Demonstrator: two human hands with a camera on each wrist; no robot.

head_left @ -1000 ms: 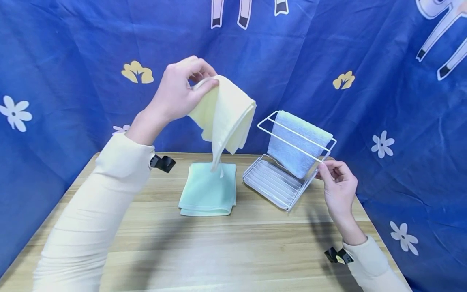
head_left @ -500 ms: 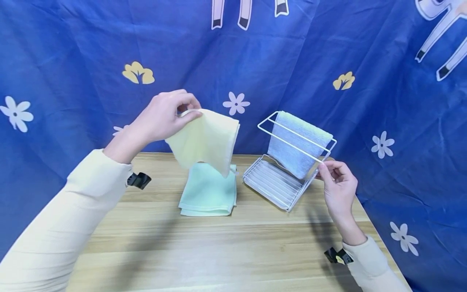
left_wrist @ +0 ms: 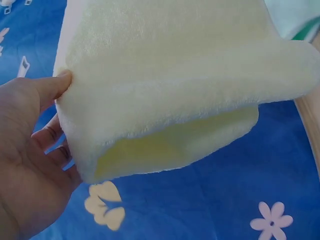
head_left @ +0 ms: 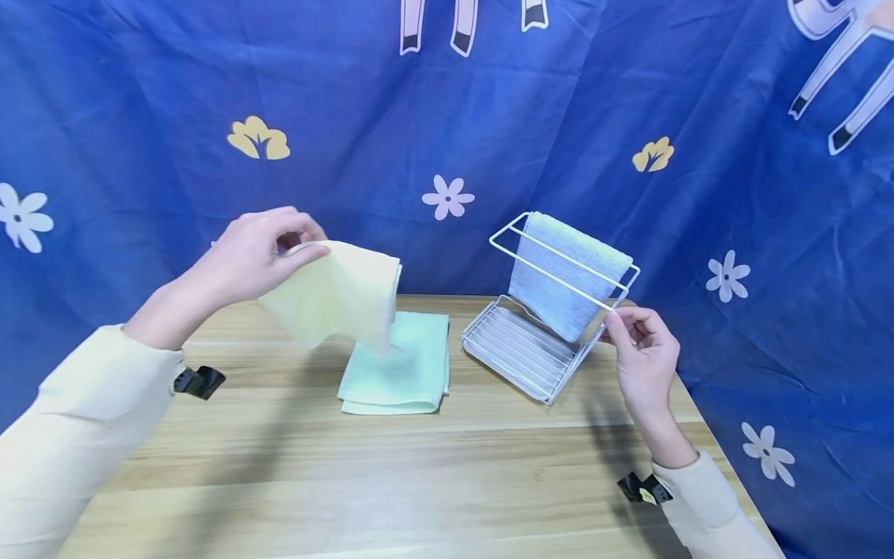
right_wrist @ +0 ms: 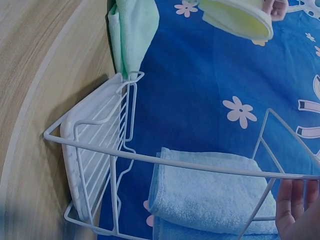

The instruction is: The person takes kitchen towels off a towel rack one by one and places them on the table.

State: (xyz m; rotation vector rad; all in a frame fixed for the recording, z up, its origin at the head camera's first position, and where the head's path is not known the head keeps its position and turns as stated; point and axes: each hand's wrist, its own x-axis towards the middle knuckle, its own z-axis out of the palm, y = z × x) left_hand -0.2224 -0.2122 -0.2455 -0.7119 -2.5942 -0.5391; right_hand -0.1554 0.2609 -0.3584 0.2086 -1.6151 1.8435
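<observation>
A folded pale yellow towel [head_left: 342, 291] hangs from my left hand [head_left: 254, 252], which pinches its top edge between thumb and fingers. In the left wrist view the yellow towel [left_wrist: 175, 65] droops in a fold below the thumb. Beneath and to its right, a folded mint green towel [head_left: 401, 380] lies flat on the table. My right hand [head_left: 646, 353] grips the side of a white wire rack [head_left: 520, 349] near its upper corner. Over one of the rack's top bars hangs a light blue towel [head_left: 566, 272], also visible in the right wrist view.
The wooden table [head_left: 447, 481] runs back to a blue curtain [head_left: 335, 116] with printed flowers, which also encloses the right side. A slatted tray forms the rack's base. Both wrists carry small black camera mounts.
My left hand has come down and left with the yellow towel, away from the rack. The right hand, rack, blue towel and green towel have stayed in place.
</observation>
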